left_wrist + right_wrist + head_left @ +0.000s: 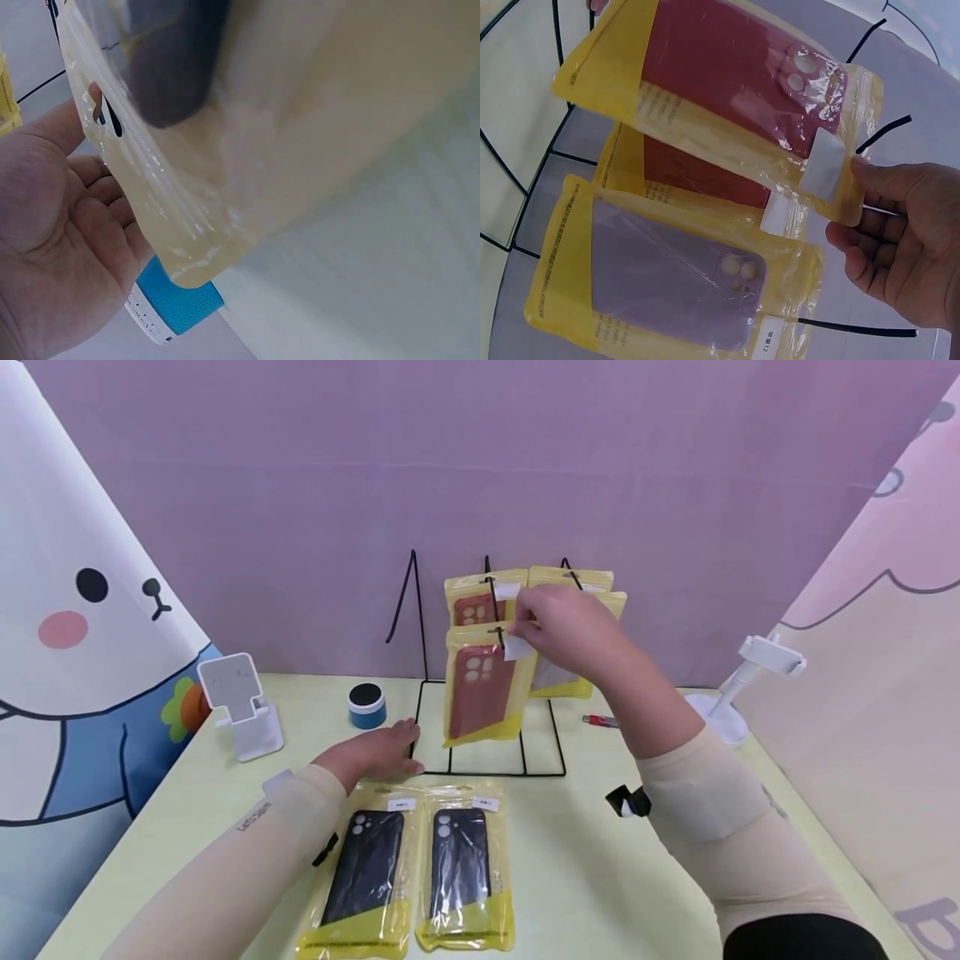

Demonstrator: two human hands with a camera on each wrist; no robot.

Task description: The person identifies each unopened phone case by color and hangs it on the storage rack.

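Two black cases [408, 864] in yellow bags, right-hand fingers [525, 614] pinched on red-case bag [483, 689], left fingers [401, 747] flat

A staged shop-display corner: a black wire display rack [487, 727] hung with yellow-edged plastic packets of phone cases [483, 689] stands on a pale green bench [585, 877], before purple fabric backdrops [480, 468] and cartoon-printed side curtains [82, 610].
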